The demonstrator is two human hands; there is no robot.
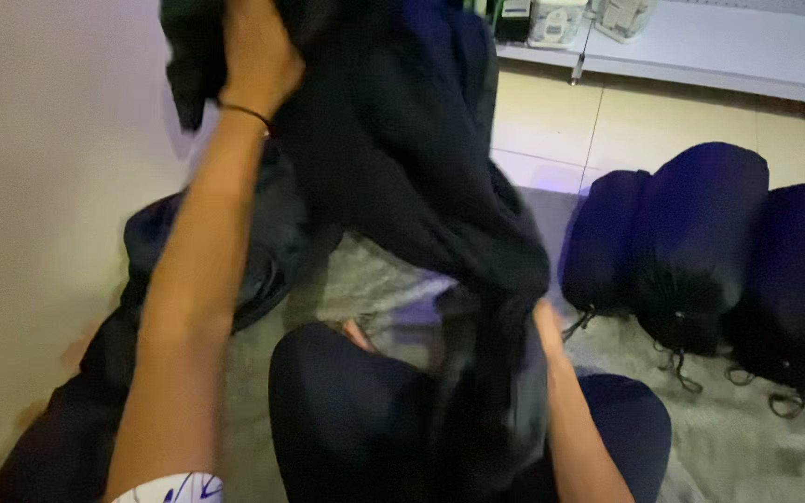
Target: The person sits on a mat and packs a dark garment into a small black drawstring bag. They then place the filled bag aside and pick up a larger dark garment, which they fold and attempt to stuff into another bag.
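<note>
My left hand (255, 58) is raised high at the top of the view, gripping one end of a dark sleeping bag (393, 158). The bag hangs down from that hand in a long twisted fold toward my knees (347, 410). My right hand is hidden behind the lower end of the bag; only its forearm (575, 428) shows, reaching up into the fabric. A thin black band circles my left wrist.
Three stuffed dark blue drawstring sacks (701, 251) lie side by side on the grey carpet (747, 438) at right. More dark fabric (76, 419) is heaped along the pale wall at left. A white shelf (701, 56) with small boxes runs along the back.
</note>
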